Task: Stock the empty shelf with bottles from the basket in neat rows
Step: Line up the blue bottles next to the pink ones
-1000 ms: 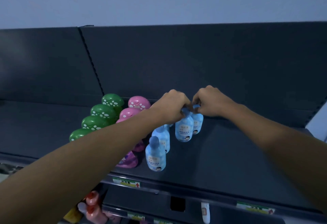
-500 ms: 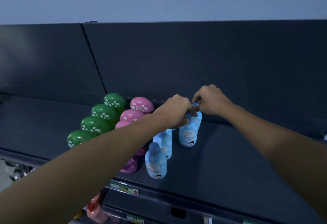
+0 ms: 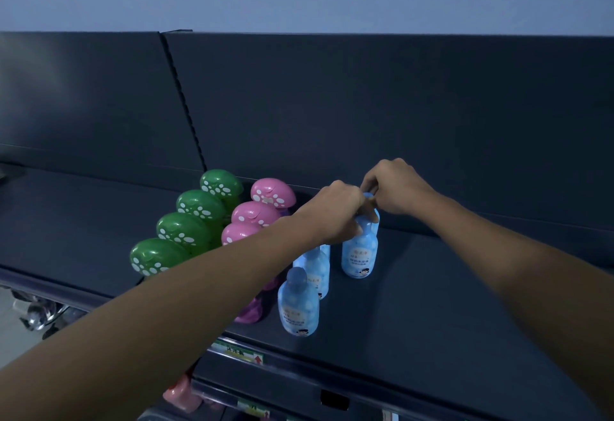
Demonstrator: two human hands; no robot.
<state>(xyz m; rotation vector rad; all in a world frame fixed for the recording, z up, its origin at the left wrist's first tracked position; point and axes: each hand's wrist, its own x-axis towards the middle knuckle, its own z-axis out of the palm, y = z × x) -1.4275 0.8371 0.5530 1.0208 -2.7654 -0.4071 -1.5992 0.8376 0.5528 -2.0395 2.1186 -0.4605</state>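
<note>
Fingers of the left hand (image 3: 335,213) curl round the cap of an upright pale blue plastic bottle (image 3: 359,254), while the right hand (image 3: 395,189) pinches the cap of a second blue bottle (image 3: 375,221) touching it from behind. Both bottles stand directly beneath the fingers, near the back of the dark metal shelf (image 3: 432,304), just right of the blue row (image 3: 312,277).

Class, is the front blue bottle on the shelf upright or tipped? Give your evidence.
Upright: the front blue bottle stands on its base on the shelf, cap uppermost.
</note>
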